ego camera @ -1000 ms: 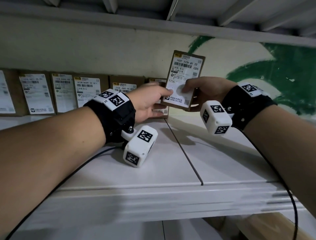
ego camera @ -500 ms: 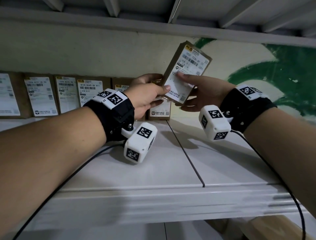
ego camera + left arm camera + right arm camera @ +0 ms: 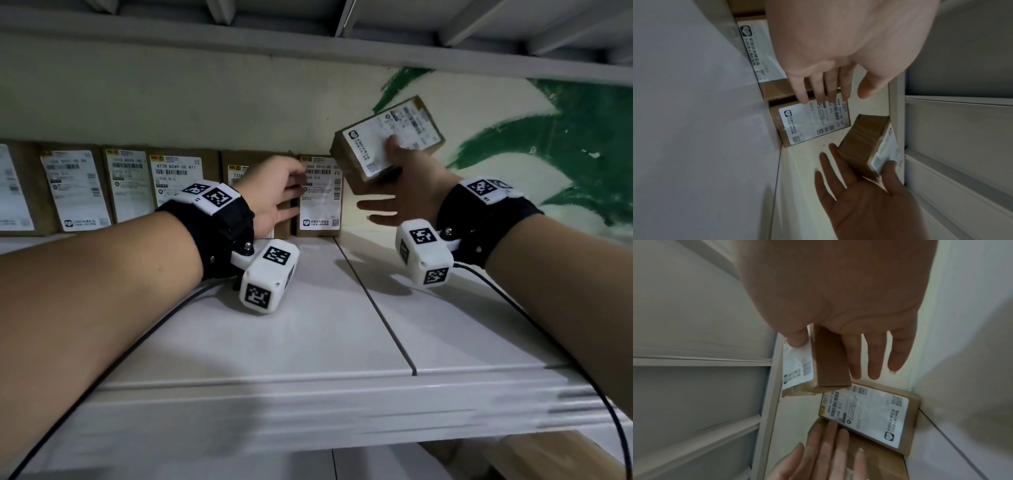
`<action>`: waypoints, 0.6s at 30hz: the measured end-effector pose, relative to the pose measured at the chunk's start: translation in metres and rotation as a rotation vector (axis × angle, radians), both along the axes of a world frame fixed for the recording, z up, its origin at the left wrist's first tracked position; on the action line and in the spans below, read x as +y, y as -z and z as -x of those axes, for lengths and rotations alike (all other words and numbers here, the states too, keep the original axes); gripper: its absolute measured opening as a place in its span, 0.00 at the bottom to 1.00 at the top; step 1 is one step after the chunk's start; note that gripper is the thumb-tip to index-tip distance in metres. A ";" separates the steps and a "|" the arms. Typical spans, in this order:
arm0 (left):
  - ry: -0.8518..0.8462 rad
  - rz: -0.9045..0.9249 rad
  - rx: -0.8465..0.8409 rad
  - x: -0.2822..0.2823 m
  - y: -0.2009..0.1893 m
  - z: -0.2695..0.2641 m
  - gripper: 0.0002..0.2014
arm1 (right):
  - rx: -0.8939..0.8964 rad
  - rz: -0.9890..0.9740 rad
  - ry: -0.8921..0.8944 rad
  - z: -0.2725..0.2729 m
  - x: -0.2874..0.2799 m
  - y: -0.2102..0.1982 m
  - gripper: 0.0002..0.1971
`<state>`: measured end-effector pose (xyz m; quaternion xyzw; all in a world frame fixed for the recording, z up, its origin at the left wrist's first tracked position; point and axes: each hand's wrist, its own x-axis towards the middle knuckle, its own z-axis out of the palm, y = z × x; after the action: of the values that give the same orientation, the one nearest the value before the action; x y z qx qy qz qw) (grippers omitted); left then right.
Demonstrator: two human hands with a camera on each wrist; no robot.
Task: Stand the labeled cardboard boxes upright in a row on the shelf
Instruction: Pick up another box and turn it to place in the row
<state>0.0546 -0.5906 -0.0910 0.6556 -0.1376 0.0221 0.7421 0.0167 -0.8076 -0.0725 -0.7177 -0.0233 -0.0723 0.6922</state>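
Several labeled cardboard boxes stand upright in a row (image 3: 174,192) along the back of the white shelf (image 3: 308,342). The last one, marked C012 (image 3: 320,198) (image 3: 813,123) (image 3: 869,415), ends the row. My left hand (image 3: 287,192) (image 3: 824,97) is open, its straight fingertips resting against the face of this box. My right hand (image 3: 383,174) (image 3: 830,353) holds another labeled box (image 3: 387,140) (image 3: 865,146) (image 3: 830,360) in the air, up and to the right of the row. It is tilted, pinched between the thumb on the label and the fingers behind.
Behind the shelf is a pale wall with green paint (image 3: 548,144) on the right. Another shelf's underside (image 3: 342,31) hangs close above. A seam (image 3: 376,308) splits the shelf board; the board right of the row lies bare. Cables trail from both wrists.
My left hand has let go of the held box and dropped to the row's last box. My right hand has swung the box right and tipped it further over.
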 end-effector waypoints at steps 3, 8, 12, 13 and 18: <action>-0.114 0.025 0.007 0.001 -0.002 -0.005 0.09 | 0.063 -0.026 -0.061 -0.010 0.003 0.004 0.37; -0.228 0.004 0.058 0.013 -0.002 -0.015 0.07 | 0.024 -0.103 -0.065 -0.019 0.014 0.008 0.37; -0.174 -0.033 0.065 0.016 -0.004 -0.015 0.07 | 0.015 -0.137 -0.064 -0.028 0.030 0.013 0.39; -0.165 -0.039 0.068 0.016 -0.004 -0.015 0.06 | 0.012 -0.134 -0.063 -0.029 0.033 0.014 0.38; -0.156 -0.040 0.071 0.018 -0.005 -0.014 0.07 | 0.015 -0.118 -0.080 -0.032 0.032 0.018 0.43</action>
<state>0.0687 -0.5730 -0.0862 0.6795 -0.0602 0.0538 0.7292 0.0488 -0.7760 -0.0902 -0.6748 -0.0426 -0.0407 0.7356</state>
